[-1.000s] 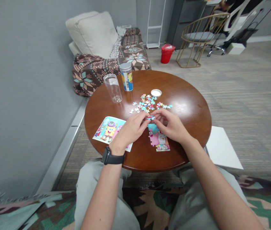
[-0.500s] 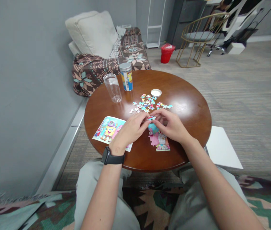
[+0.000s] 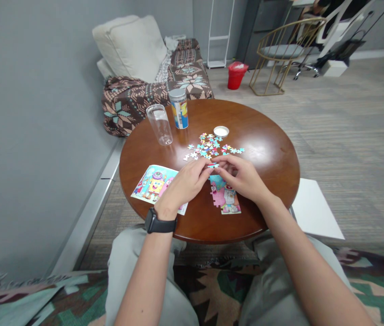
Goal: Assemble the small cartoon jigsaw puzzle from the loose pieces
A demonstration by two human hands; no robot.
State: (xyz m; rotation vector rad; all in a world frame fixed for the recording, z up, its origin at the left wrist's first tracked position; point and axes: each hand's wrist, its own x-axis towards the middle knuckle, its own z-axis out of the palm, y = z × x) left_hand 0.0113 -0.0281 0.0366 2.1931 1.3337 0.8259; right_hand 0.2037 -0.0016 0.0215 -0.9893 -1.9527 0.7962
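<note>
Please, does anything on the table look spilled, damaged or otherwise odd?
Nothing stands out as spilled or damaged. The loose puzzle pieces lie scattered and the clear jar has no lid on, but a round lid lies near the pieces, so this looks ordinary.

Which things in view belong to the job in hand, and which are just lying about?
Belong, it seems:
held jigsaw piece, maybe several
partly joined jigsaw
loose jigsaw pieces
printed picture sheet

Lying idle, likely:
lidded cartoon canister
clear open jar
round lid
red trash bin
gold wire chair
cream cushion
</note>
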